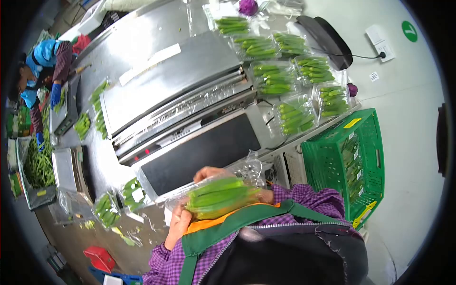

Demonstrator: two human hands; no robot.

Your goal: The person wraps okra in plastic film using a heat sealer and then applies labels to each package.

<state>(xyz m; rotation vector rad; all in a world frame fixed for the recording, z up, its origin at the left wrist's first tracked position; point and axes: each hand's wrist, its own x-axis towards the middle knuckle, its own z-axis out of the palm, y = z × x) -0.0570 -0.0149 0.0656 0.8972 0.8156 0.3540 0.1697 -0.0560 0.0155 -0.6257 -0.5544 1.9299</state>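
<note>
A clear plastic bag of long green pods that look like okra (221,197) is held close to my chest, slightly blurred. My left hand (178,222) grips its left end, thumb and fingers closed on the plastic. Behind the bag, my right hand (209,173) wraps round the far side; its curled fingers show above the top edge and the rest is mostly hidden. Loose plastic (251,166) sticks up at the bag's right end. Just beyond my hands lies the sealing machine's dark flat plate (202,147).
Several bagged pod packs (275,78) lie at the right of the steel table (137,35). A green crate (327,175) holding labelled packs stands right. At the left, a co-worker's blue-gloved hand (56,95) is by a scale (66,111), near a bin of loose pods (38,164).
</note>
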